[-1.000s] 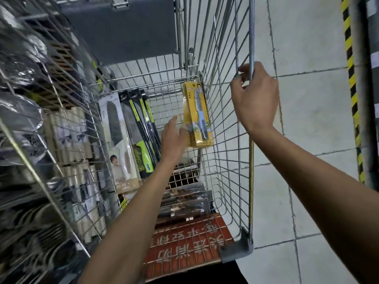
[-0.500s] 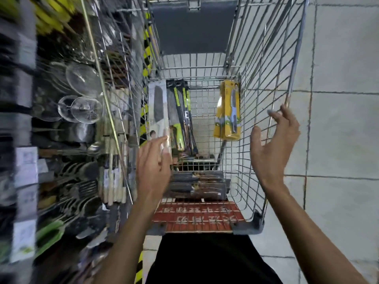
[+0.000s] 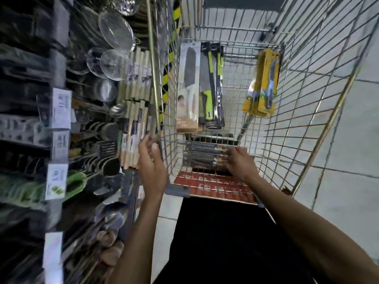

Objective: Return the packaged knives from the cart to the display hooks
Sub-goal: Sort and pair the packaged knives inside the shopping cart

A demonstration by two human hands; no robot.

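Right hand (image 3: 240, 162) first: it's down inside the cart (image 3: 307, 124), fingers (image 3: 227, 153) bent over the near end of the stack of dark knife packs (image 3: 203, 155) and touching the top one. Whether the grip has actually closed on it I cannot tell, because blur eats the fingertips. Left hand (image 3: 152, 160) is loose and wide just outside the cart's near-left corner, beside the top rail, holding nothing.

My call for this pick is to take the top pack alone. I'd pinch it by the card edge, not the blister over the blade, and lift it flat until it clears the wire. (Two packs sliding together would be the nuisance here.)

Further up the basket, the white knife pack (image 3: 188, 85) and the green-handled knife packs (image 3: 210, 89) lean on the left wall. The yellow knife pack (image 3: 264, 83) hangs against the right wall, well apart from my reach.

The display rack (image 3: 131, 119) sits just left of the cart, with wire strainers (image 3: 115, 31) and price tags (image 3: 61, 108). It's too smeared to pick out a free hook, so I'd steady my view before carrying across.
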